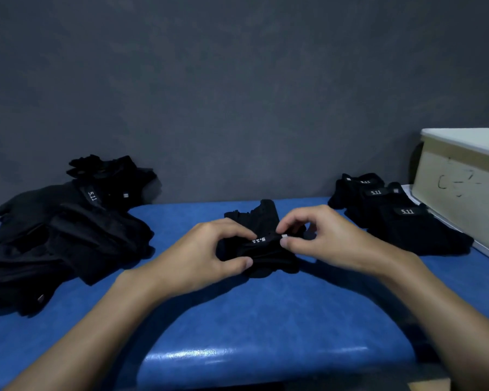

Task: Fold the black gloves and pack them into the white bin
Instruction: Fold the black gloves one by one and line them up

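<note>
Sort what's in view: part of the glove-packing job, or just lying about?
Job: glove gripped by left hand and right hand; unfolded pile; folded stack; white bin.
Lying about: nothing loose; only blue table, grey wall.

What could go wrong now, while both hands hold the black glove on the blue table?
The left hand and right hand pinch the glove only near its label; if one slips, the fold may spring open. The folded gloves lie beside the bin, not in it; a careless reach toward the bin might knock them apart.
</note>
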`<action>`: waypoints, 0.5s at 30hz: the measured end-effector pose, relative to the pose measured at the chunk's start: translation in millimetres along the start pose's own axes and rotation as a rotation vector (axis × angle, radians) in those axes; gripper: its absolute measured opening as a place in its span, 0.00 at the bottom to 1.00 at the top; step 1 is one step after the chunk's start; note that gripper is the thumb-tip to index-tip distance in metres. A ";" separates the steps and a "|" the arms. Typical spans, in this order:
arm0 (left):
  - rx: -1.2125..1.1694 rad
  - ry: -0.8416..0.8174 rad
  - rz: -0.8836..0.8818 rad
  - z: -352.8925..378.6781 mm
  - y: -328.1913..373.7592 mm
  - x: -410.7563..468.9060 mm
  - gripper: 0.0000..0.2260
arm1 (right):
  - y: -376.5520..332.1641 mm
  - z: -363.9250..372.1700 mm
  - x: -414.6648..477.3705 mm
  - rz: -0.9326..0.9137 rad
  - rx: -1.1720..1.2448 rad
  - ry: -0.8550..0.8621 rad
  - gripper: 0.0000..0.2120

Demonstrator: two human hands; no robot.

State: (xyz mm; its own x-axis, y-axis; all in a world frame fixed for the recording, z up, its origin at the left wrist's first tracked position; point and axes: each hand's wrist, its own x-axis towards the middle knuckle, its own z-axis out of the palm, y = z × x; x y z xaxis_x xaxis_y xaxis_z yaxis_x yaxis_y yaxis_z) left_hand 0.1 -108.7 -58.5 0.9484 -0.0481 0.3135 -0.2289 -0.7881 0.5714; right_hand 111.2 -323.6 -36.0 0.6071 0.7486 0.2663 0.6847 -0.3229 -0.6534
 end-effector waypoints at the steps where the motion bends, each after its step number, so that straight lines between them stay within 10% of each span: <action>1: 0.003 0.023 0.005 -0.8 1.4 -0.7 0.14 | -1.1 -0.5 -0.3 -0.017 0.023 0.013 0.03; 15: -0.171 0.161 -0.075 1.6 -7.7 8.1 0.15 | 18.2 2.8 14.2 -0.030 0.067 0.114 0.02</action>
State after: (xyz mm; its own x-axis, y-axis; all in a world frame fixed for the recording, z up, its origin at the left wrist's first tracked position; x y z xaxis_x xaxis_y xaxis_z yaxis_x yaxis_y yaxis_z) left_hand 9.9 -104.0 -61.6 0.9201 0.1160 0.3742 -0.2058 -0.6697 0.7136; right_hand 131.2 -317.2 -46.1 0.6316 0.6853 0.3624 0.6767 -0.2592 -0.6891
